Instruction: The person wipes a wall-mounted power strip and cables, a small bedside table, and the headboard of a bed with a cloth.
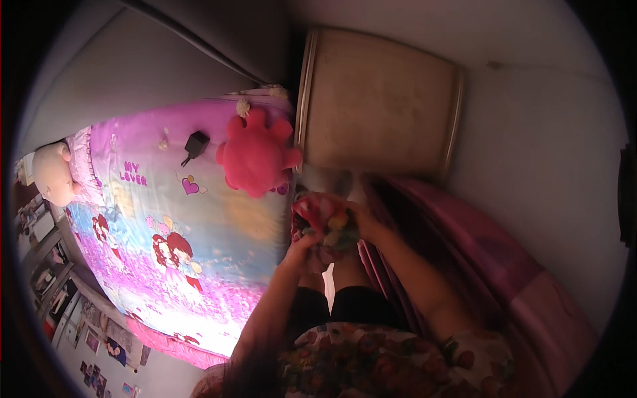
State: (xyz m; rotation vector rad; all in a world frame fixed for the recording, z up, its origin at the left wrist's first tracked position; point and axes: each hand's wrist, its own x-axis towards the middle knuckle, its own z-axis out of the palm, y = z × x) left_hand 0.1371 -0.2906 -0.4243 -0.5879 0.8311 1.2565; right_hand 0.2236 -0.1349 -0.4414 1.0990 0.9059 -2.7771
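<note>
In front of my lap I hold a bundled, multicoloured cloth (324, 211) with red, yellow and green patches. My left hand (305, 247) grips its lower left side. At its right edge, my right hand (360, 220) is closed round the material. The fingers are partly hidden in the dim light, and the folds hide the cloth's full shape. Nearest to the bundle, on the bed to its upper left, lies a pink flower-shaped cushion (255, 156).
The bed's printed cover (222, 219) spreads to my left, with a small black box-like object (196, 145) on it. A plush pig (56, 174) rests at the far left edge. A pale wooden cabinet (381, 99) stands ahead. Pink curtain fabric (478, 259) hangs at my right.
</note>
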